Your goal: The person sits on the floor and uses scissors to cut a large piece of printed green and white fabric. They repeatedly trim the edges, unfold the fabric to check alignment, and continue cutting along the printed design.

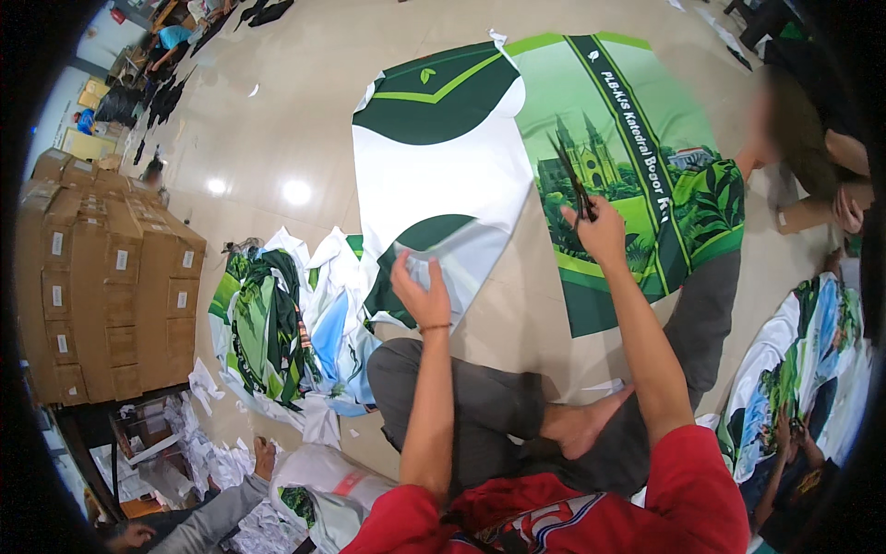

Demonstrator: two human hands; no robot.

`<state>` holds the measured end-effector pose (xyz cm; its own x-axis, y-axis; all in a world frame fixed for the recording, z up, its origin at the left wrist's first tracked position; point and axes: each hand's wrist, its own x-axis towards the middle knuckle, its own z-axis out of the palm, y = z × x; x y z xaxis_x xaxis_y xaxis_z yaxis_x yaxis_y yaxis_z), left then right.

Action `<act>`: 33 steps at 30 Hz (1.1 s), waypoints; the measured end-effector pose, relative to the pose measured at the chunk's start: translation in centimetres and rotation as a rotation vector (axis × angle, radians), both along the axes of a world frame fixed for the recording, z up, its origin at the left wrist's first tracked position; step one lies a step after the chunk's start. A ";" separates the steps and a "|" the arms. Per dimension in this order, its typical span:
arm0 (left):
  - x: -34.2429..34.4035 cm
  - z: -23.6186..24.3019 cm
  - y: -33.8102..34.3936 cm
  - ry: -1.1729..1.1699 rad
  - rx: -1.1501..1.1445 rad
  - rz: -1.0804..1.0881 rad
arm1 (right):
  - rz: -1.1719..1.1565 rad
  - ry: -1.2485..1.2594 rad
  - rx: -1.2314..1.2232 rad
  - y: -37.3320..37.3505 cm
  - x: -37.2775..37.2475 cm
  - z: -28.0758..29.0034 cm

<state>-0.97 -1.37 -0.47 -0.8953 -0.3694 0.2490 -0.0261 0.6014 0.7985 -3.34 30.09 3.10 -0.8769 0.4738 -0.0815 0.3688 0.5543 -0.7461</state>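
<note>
Black-handled scissors [579, 189] are in my right hand [604, 233], their blades pointing up and away over the printed fabric panel [554, 217]. That panel lies flat on the floor, green with a cathedral picture and a dark lettered stripe. My left hand [423, 294] is at the near edge of a white and dark green fabric panel [434, 180], fingers apart and touching or just over it. The edge there is lifted and blurred. This panel slightly overlaps the printed one.
Cut fabric pieces [268, 323] are heaped at the left, near stacked cardboard boxes [111, 268]. White scraps [208, 462] litter the lower left. Another fabric pile [784, 369] lies at the right, where co-workers' hands [847, 210] show. My bent legs [480, 397] border the panels.
</note>
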 end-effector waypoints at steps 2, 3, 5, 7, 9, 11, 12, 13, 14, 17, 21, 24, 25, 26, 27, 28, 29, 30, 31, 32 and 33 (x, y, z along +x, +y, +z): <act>-0.7 1.3 0.7 -0.254 -0.344 -0.123 | 0.057 0.023 0.109 1.0 2.7 -1.0; -1.0 1.9 1.1 -0.377 -0.520 -0.183 | 0.083 0.035 0.163 1.4 4.0 -1.4; -0.3 3.0 1.9 -0.639 -0.672 -0.389 | 0.120 0.001 0.278 2.2 6.7 -1.6; 1.7 3.2 3.8 -0.719 -0.738 -0.493 | 0.133 -0.064 0.340 3.1 9.4 -0.9; 4.8 4.6 5.6 -0.942 -0.730 -0.675 | 0.129 -0.169 0.345 4.1 12.6 0.3; 9.4 5.3 7.1 -1.031 -0.724 -0.942 | 0.076 -0.312 0.324 5.2 15.6 2.2; 11.5 6.0 7.5 -0.969 -0.738 -1.192 | 0.046 -0.383 0.312 5.9 17.0 2.9; 12.8 6.5 7.9 -0.896 -0.748 -1.444 | 0.007 -0.336 0.258 6.7 18.6 2.8; 12.7 6.4 8.2 -0.897 -0.647 -1.418 | -0.023 -0.292 0.205 7.0 19.8 3.1; 9.9 6.6 9.7 -0.821 -0.403 -1.246 | -0.095 -0.132 0.124 7.3 21.4 2.3; 3.0 3.6 6.7 -0.298 -0.565 -0.797 | -0.052 0.040 0.003 4.8 20.3 0.0; 2.0 3.8 4.7 -0.736 -0.845 -0.625 | -0.035 -0.117 0.048 4.8 20.3 0.6; 2.3 4.0 4.3 -0.890 -0.898 -0.578 | -0.034 -0.160 0.077 5.0 20.5 0.6; 3.0 3.7 3.7 -0.946 -0.918 -0.605 | -0.029 -0.213 0.105 5.0 21.0 0.6; 3.9 3.3 3.4 -0.968 -0.921 -0.594 | -0.048 -0.226 0.097 5.1 21.3 0.5; 5.0 2.9 3.3 -0.990 -0.925 -0.583 | -0.066 -0.240 0.089 5.4 21.7 0.5; 5.9 2.8 3.3 -1.011 -0.923 -0.567 | -0.078 -0.250 0.085 5.6 21.9 0.5; 6.3 2.4 3.2 -1.074 -0.912 -0.561 | -0.093 -0.237 0.091 5.7 22.2 0.5; 6.7 1.6 2.8 -1.087 -0.910 -0.573 | -0.106 -0.255 0.102 5.5 22.3 0.3; 7.1 1.3 2.8 -1.099 -0.905 -0.582 | -0.117 -0.270 0.114 5.4 22.4 0.3; 7.3 0.9 2.8 -1.110 -0.900 -0.591 | -0.128 -0.284 0.126 5.3 22.4 0.2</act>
<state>6.38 1.39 0.46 -0.7342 -0.0058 -0.6789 0.0661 0.9946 -0.0800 19.08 35.40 3.30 -0.7603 0.6005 -0.2478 0.6248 0.5716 -0.5319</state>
